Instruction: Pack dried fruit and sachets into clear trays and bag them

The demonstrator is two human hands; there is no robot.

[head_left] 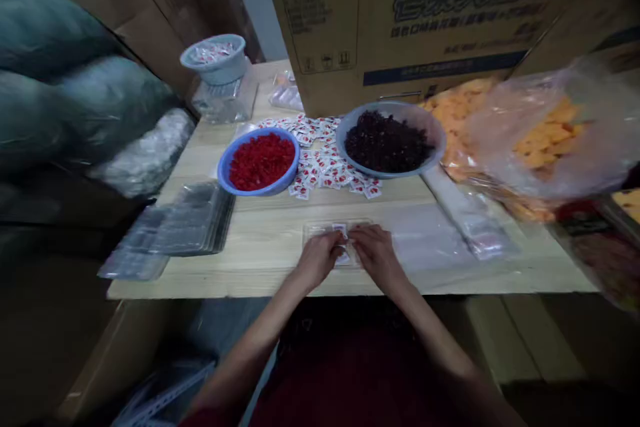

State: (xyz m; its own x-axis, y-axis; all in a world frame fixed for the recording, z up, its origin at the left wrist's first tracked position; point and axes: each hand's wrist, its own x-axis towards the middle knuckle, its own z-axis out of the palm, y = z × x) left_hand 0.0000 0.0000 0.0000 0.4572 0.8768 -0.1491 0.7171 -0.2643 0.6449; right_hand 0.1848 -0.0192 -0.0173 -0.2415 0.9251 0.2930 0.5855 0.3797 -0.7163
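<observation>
Near table (260, 247) edge: L fingers (333, 238), R fingers (363, 235) on clear tray (314, 232)

I record a smooth, pale wood tabletop (260, 243) with visible grain at lower centre, a glossy clear plastic tray (315, 233) on it, a smooth blue plastic bowl (223, 170) left of centre, and a matt brown cardboard carton (380, 13) at upper centre.

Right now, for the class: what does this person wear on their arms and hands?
The left hand and right hand wear no gloves, and the forearms are bare. A dark red garment shows at the bottom of the view; no watch or bracelet is visible.
</observation>
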